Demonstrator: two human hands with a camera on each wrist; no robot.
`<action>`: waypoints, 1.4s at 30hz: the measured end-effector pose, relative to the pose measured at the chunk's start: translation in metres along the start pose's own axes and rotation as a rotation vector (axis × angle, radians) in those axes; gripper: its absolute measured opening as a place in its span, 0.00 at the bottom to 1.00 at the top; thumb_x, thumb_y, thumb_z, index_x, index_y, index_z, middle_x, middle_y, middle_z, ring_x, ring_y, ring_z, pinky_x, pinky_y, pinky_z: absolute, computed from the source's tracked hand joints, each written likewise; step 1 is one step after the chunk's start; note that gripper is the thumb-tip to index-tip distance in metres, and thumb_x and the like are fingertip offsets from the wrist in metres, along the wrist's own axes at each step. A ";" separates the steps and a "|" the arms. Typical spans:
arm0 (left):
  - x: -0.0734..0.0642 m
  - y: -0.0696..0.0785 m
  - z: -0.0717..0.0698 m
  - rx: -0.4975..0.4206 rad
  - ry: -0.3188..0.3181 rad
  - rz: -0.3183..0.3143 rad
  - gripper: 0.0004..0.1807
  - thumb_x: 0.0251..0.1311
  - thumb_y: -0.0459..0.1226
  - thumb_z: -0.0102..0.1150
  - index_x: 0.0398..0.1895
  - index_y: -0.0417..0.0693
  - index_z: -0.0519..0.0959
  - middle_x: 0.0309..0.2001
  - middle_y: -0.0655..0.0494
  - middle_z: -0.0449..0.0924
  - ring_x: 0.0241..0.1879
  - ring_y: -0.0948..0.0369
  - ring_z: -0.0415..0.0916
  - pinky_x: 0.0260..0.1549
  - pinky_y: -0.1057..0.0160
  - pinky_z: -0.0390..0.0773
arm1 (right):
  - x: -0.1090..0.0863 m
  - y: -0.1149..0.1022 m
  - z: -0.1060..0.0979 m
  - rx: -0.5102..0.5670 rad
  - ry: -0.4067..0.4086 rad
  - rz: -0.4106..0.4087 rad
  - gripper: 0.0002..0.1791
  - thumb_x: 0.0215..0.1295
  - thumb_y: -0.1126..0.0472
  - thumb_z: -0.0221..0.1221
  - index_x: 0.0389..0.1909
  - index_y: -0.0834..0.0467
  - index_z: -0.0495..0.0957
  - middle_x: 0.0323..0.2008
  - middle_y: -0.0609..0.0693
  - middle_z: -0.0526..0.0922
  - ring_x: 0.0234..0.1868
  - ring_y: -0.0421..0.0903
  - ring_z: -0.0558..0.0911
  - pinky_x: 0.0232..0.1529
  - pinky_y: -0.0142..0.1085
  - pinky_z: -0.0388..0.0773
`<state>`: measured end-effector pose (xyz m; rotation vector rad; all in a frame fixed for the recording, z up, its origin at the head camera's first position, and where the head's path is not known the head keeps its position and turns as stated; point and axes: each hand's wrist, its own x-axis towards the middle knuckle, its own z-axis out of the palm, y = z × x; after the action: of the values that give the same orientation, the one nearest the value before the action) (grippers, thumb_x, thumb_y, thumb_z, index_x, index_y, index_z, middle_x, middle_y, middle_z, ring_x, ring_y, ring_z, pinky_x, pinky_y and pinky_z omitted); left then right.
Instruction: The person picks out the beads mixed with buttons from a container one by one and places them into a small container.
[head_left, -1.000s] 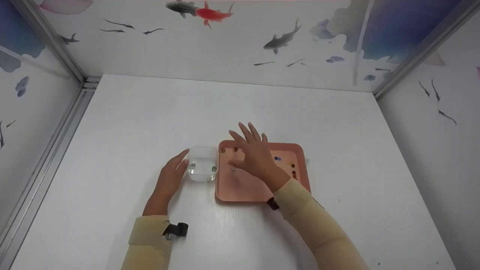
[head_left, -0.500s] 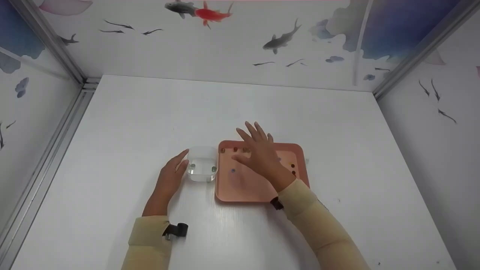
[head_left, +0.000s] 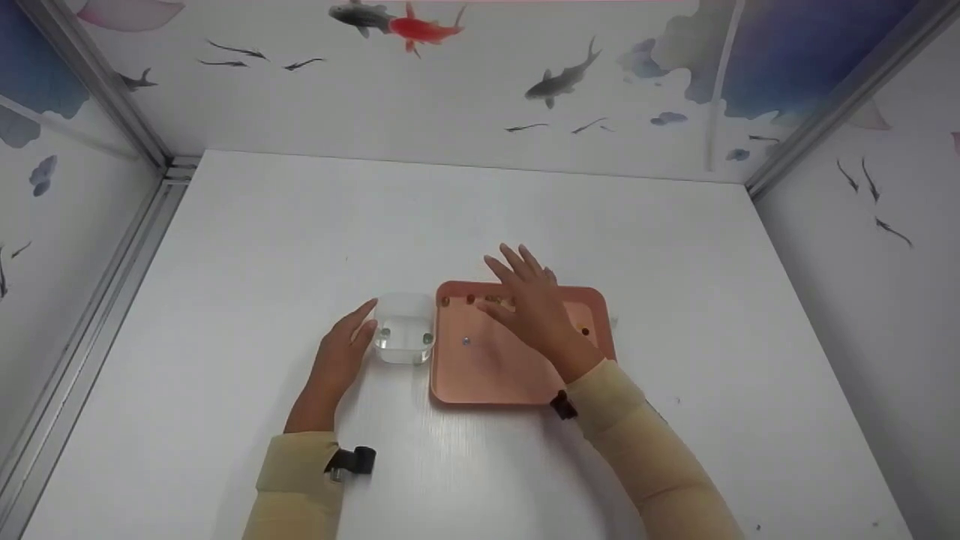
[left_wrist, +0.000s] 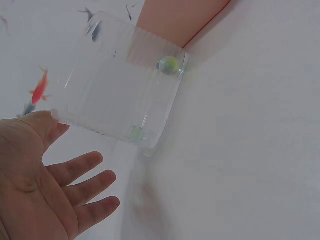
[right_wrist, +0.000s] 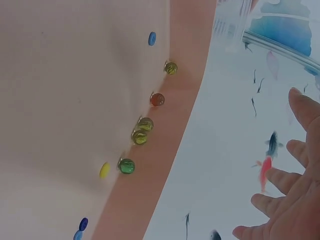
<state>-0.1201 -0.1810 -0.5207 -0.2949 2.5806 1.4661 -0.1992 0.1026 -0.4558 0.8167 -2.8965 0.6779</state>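
Left fingers (left_wrist: 91,191) apart, seemingly touching clear box (head_left: 406,328), right fingers (right_wrist: 286,181) spread over pink tray (head_left: 487,382)

Head: high behind left fingers (head_left: 358,315) and right fingers (head_left: 516,260), facing forward-down, widest. Left wrist: close, facing past fingers toward clear box (left_wrist: 102,80). Right wrist: close, tray (right_wrist: 65,125) beside fingers. Head shares clear box with left wrist, tray with right.

Clear container (head_left: 405,355): stood just beside the pink tray (head_left: 487,381), left scarcely a gap; lay open from above.
Left hand (head_left: 346,356): blocked the container's left wall.
Right hand (head_left: 534,311): hung over the tray's far rim and right half, barred descent there.
Tray's near left: allowed passage from above.
Marbles (right_wrist: 145,124): cluttered the far wall.
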 end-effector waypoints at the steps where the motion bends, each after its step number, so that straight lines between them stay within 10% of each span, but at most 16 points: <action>1: 0.000 0.000 0.000 -0.001 -0.001 -0.002 0.27 0.75 0.49 0.37 0.75 0.58 0.56 0.75 0.49 0.53 0.74 0.47 0.46 0.72 0.44 0.47 | 0.000 0.001 0.000 0.008 0.007 -0.003 0.38 0.65 0.42 0.59 0.72 0.51 0.62 0.74 0.53 0.56 0.76 0.55 0.49 0.69 0.66 0.51; 22: -0.002 0.000 0.001 0.018 0.020 0.002 0.27 0.75 0.49 0.38 0.75 0.60 0.57 0.74 0.50 0.55 0.74 0.49 0.48 0.72 0.47 0.49 | -0.003 0.028 -0.009 0.260 0.086 -0.006 0.33 0.65 0.55 0.63 0.70 0.55 0.65 0.70 0.54 0.66 0.72 0.53 0.61 0.71 0.49 0.61; 31: -0.001 -0.001 0.001 0.018 0.017 -0.006 0.27 0.75 0.49 0.37 0.75 0.60 0.57 0.75 0.50 0.54 0.74 0.48 0.48 0.72 0.46 0.49 | -0.005 0.032 -0.016 0.182 -0.021 0.279 0.34 0.61 0.31 0.54 0.69 0.27 0.60 0.70 0.40 0.64 0.70 0.45 0.65 0.47 0.49 0.75; 36: -0.001 0.000 0.001 0.006 0.017 -0.006 0.27 0.75 0.49 0.37 0.75 0.60 0.57 0.75 0.50 0.54 0.74 0.48 0.47 0.72 0.46 0.48 | -0.002 0.036 -0.016 0.213 -0.053 0.359 0.34 0.60 0.28 0.53 0.68 0.25 0.60 0.71 0.41 0.64 0.71 0.48 0.63 0.65 0.60 0.63; 42: -0.002 0.001 0.000 0.016 0.023 0.002 0.27 0.75 0.50 0.38 0.75 0.60 0.57 0.74 0.50 0.55 0.74 0.49 0.48 0.72 0.47 0.49 | 0.000 0.043 -0.015 0.259 -0.080 0.409 0.39 0.52 0.21 0.50 0.67 0.23 0.60 0.70 0.40 0.65 0.61 0.50 0.76 0.57 0.56 0.73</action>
<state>-0.1186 -0.1802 -0.5198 -0.3089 2.6097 1.4507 -0.2222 0.1420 -0.4590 0.2641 -3.1211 1.0954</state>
